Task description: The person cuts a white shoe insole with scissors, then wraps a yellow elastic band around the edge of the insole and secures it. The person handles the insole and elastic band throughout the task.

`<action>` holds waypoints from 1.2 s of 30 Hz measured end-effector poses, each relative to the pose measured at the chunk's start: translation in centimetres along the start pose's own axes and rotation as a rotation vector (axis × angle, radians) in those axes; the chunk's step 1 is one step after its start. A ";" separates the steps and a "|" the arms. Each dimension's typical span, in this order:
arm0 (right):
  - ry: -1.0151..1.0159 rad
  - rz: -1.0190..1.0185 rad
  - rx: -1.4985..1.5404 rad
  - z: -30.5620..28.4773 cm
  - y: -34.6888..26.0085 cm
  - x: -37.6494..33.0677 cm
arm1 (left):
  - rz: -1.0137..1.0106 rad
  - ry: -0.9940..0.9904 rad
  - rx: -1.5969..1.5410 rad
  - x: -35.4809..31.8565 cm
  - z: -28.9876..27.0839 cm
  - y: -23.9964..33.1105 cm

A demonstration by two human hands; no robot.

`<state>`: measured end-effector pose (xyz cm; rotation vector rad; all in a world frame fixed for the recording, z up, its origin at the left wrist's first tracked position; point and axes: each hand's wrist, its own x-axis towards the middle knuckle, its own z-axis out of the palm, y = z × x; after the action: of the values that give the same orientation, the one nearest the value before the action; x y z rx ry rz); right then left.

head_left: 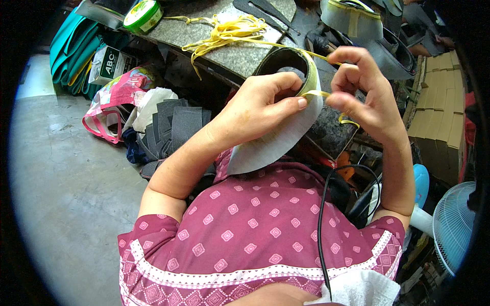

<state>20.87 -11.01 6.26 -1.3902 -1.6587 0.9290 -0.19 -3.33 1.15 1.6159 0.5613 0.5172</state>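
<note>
A curved grey piece of sheet material (275, 144), bent into a loop with a yellowish inner edge, tilts in front of my chest. My left hand (260, 104) is closed on its rim, with the thumb pressed near the edge. From that spot a narrow yellow strip (315, 94) runs to my right hand (363, 94), which pinches it between thumb and fingers. The strip's loose end curls below the right hand. Another stretch of yellow strip passes behind the right fingers toward a tangled yellow pile (227, 33) on the worktop (196, 15).
A green-lidded round tub (143, 16) and black cutting tools (265, 15) lie on the worktop. More grey looped pieces (352, 21) sit at the far right. Stacked dark grey pieces (186, 125) and a pink bag (115, 104) are left. A fan (454, 224) stands right; a black cable (320, 224) hangs down my front.
</note>
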 end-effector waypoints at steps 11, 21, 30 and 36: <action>0.033 -0.404 -0.417 -0.6 -0.1 0.4 | -0.012 -0.041 -0.075 -1.2 -0.3 -0.1; 0.096 -0.446 -0.607 -0.6 0.6 2.1 | 0.002 -0.104 -0.109 -1.7 -0.2 -0.2; 0.136 -0.441 -0.693 -0.3 0.6 2.1 | 0.015 -0.112 -0.184 -1.7 0.0 -0.3; 0.173 -0.515 -0.679 0.8 0.7 1.7 | 0.080 -0.024 -0.389 -1.6 0.7 0.5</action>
<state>20.22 -9.27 5.46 -1.2891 -2.1454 -0.0649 -0.95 -4.93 1.55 1.2751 0.3525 0.6235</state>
